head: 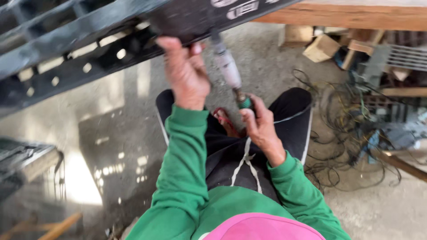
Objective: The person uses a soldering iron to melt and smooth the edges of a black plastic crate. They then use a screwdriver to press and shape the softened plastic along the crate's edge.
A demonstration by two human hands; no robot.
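Observation:
My left hand reaches up and grips the lower edge of a large black metal frame that slants across the top left. My right hand holds the rear end of a grey pneumatic hand tool at its green hose fitting. The tool's nose points up against the frame's edge beside my left hand. Both sleeves are green. I sit with black trousers and a red sandal below the hands.
A tangle of black cables lies on the concrete floor at right. Wood blocks and a timber beam sit at top right, beside a metal grate. Another dark frame piece lies at left.

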